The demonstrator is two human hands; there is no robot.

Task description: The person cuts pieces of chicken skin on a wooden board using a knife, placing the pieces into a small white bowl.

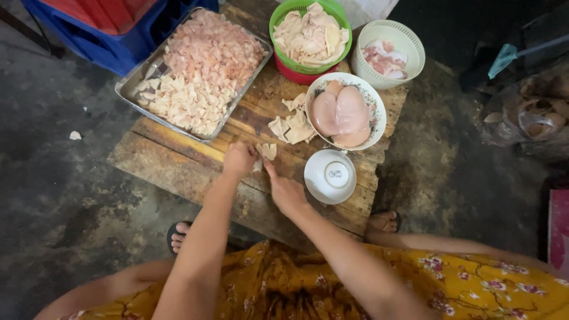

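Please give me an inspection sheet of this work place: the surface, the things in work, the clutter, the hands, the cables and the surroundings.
Surface: worn wooden board, low on a dark concrete floor.
Job's things: pale meat pieces between both hands; more cut pieces beside them; metal tray filled with chopped meat; patterned bowl of whole raw fillets.
Clutter: upturned white bowl; green basket of pale slices; white basket with pink pieces; scrap on the floor.
Hands: left hand closed on the pieces; right hand with fingers reaching them; any tool cannot be told.
Cables: nothing seen.
Surroundings: blue crate, plastic bag.
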